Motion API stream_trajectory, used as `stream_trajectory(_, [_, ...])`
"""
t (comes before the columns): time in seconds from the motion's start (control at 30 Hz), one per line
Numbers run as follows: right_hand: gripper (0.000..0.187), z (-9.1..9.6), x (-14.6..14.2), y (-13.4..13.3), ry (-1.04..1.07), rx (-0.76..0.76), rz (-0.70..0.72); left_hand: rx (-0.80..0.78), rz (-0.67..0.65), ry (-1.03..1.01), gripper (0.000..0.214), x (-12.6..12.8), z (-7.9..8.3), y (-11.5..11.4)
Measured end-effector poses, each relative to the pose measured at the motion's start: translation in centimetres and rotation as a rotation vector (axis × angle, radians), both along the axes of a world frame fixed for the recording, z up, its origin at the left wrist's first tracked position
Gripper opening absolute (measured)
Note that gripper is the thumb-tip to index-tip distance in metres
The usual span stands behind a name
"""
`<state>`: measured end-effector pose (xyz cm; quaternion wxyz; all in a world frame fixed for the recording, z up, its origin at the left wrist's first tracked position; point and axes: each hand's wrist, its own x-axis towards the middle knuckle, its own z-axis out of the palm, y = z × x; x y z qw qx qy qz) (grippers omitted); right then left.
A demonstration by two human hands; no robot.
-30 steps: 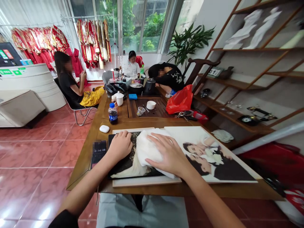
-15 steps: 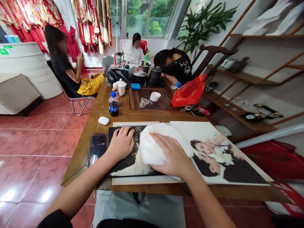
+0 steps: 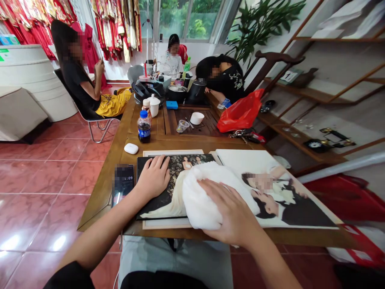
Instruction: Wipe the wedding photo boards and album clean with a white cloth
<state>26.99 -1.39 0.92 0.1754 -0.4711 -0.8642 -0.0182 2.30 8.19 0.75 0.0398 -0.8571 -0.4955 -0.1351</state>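
Observation:
My left hand (image 3: 155, 175) lies flat, fingers stretched out, on the left part of a dark photo panel (image 3: 156, 206) showing a long pale dress. In my right hand (image 3: 224, 208) is a bunched white cloth (image 3: 198, 196), pressed on the panel's right part and reaching past its front edge. The cloth also covers the left edge of a larger photo panel (image 3: 303, 214) with two people's heads on a white ground. Under the dark panel, a light wooden frame (image 3: 162, 225) shows along its edges.
On the wooden table (image 3: 102, 200) left of the panels are a phone (image 3: 123, 182) and a white earphone case (image 3: 131, 148). Beyond stand a dark drink bottle (image 3: 144, 127), a white lidded cup (image 3: 154, 106), a small bowl (image 3: 197, 118) and a red plastic bag (image 3: 240, 112). Three people sit around.
My right hand has moved the white cloth right and toward me, uncovering small figures near the dark panel's top. My left hand stays in its place on the panel.

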Motion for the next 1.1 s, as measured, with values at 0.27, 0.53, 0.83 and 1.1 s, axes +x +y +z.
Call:
stream_trajectory(0.27, [0.092, 0.5, -0.3, 5.8, 0.017, -0.084, -0.13, -0.016, -0.02, 0.071, 0.047, -0.1, 0.5, 0.0])
stream_trajectory(0.53, [0.089, -0.1, 0.0, 5.7, 0.007, -0.057, -0.156, 0.007, 0.011, 0.06, 0.047, -0.1, 0.4, -0.2])
stream_trajectory(0.83, [0.096, -0.5, 1.1, 0.7, -0.013, -0.012, -0.134, 0.001, 0.005, 0.039, 0.049, -0.1, -0.1, -0.2])
stream_trajectory(1.1, [0.095, -0.4, 1.0, 0.5, -0.023, -0.032, -0.143, -0.002, 0.001, 0.074, 0.05, -0.2, -0.2, -0.1])
